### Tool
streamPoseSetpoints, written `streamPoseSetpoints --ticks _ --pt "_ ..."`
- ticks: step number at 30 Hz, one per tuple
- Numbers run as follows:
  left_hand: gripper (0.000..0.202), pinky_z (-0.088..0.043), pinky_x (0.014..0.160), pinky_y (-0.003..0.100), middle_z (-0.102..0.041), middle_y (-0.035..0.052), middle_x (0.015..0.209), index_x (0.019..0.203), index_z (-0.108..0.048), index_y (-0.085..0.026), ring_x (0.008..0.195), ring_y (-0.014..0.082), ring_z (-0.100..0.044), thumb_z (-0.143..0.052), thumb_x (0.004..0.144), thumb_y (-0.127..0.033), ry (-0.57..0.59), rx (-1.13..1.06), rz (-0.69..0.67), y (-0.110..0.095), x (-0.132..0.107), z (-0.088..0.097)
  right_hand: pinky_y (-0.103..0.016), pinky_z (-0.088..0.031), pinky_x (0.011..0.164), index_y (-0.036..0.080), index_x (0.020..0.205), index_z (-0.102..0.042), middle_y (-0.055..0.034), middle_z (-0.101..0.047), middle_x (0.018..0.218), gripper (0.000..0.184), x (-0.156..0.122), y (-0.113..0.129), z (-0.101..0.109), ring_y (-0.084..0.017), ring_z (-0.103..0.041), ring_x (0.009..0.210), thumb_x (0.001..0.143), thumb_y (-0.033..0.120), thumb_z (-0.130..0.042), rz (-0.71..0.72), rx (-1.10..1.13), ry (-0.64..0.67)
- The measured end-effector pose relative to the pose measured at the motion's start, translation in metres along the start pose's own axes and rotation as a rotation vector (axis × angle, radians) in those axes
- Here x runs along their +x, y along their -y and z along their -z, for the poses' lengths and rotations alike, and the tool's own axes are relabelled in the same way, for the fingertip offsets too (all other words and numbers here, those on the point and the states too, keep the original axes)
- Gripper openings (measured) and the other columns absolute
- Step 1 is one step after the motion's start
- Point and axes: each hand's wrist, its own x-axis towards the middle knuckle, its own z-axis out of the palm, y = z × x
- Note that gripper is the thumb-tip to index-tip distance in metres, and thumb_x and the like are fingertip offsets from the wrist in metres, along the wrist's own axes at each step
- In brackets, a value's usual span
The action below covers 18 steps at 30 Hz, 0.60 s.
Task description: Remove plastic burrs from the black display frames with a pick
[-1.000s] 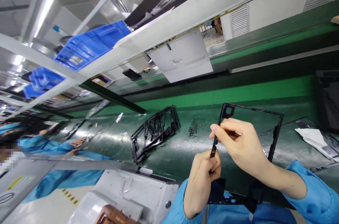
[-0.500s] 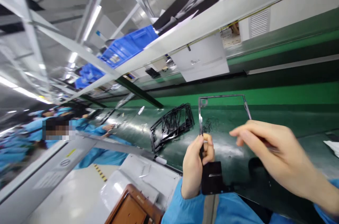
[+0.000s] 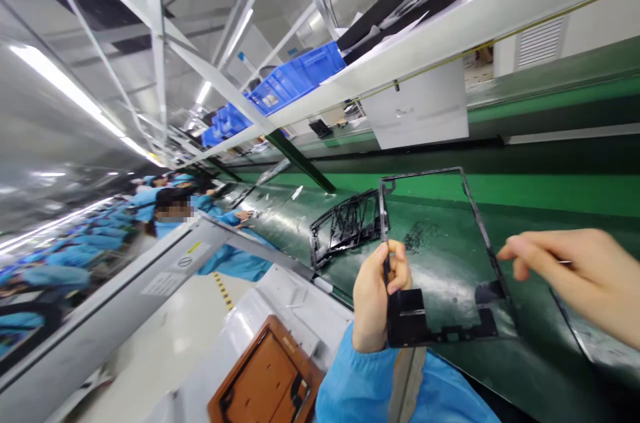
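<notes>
My left hand is closed on the left rail of a thin black plastic frame, holding it up over the dark green conveyor belt. The frame's wider bottom bar sits just above my blue sleeve. My right hand hovers to the right of the frame, apart from it. Its fingers are pinched on a thin pale sliver that I cannot make out. A heap of similar black frames lies on the belt behind my left hand, with a patch of small black scraps beside it.
A white shelf rail carrying blue bins runs overhead. A brown tray sits at lower left on a white bench. Other workers in blue coats line the belt at left. A white panel hangs behind the belt.
My right hand let go of the frame and drew away to the right. My left hand kept its hold and the frame turned flatter towards me. The view swung left.
</notes>
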Motion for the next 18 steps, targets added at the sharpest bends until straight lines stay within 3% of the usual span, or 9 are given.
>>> streamPoseSetpoints --ticks 1,2,9,18 --pt "0.043 -0.025 0.046 0.021 -0.028 -0.0128 0.048 0.083 -0.052 -0.023 0.044 0.0078 -0.018 -0.072 0.092 -0.059 0.011 -0.009 0.003 -0.001 -0.001 0.002 -0.036 -0.042 0.061 0.025 0.068 -0.069 -0.0036 -0.069 0.066 0.052 0.003 0.004 -0.004 -0.019 -0.063 0.060 0.111 0.050 -0.054 -0.028 -0.046 0.187" --pt "0.042 -0.025 0.046 0.021 -0.027 -0.0127 0.048 0.082 -0.052 -0.022 0.044 0.0078 -0.018 -0.072 0.093 -0.057 0.016 -0.019 0.005 -0.003 -0.003 0.004 -0.035 -0.040 0.059 0.025 0.067 -0.066 -0.0024 -0.068 0.063 0.057 0.005 0.007 -0.008 -0.019 -0.061 0.057 0.113 0.053 -0.047 -0.003 -0.036 0.246" --pt "0.039 -0.033 0.047 0.021 -0.031 -0.0109 0.051 0.081 -0.052 -0.022 0.045 0.0087 -0.022 -0.073 0.094 -0.052 -0.071 -0.037 0.020 -0.011 -0.011 0.011 -0.030 -0.035 0.053 0.024 0.083 -0.072 0.0021 -0.070 0.065 0.036 0.004 0.016 -0.018 -0.015 -0.052 0.055 0.108 0.046 -0.059 -0.098 0.071 0.260" --pt "0.040 -0.036 0.045 0.022 -0.032 -0.0099 0.049 0.076 -0.052 -0.022 0.045 0.0093 -0.022 -0.078 0.089 -0.051 -0.093 -0.033 0.036 -0.015 -0.013 0.007 -0.030 -0.031 0.052 0.023 0.080 -0.068 0.0035 -0.069 0.063 0.034 0.002 0.023 -0.018 -0.014 -0.052 0.053 0.108 0.040 -0.059 -0.075 0.060 0.264"
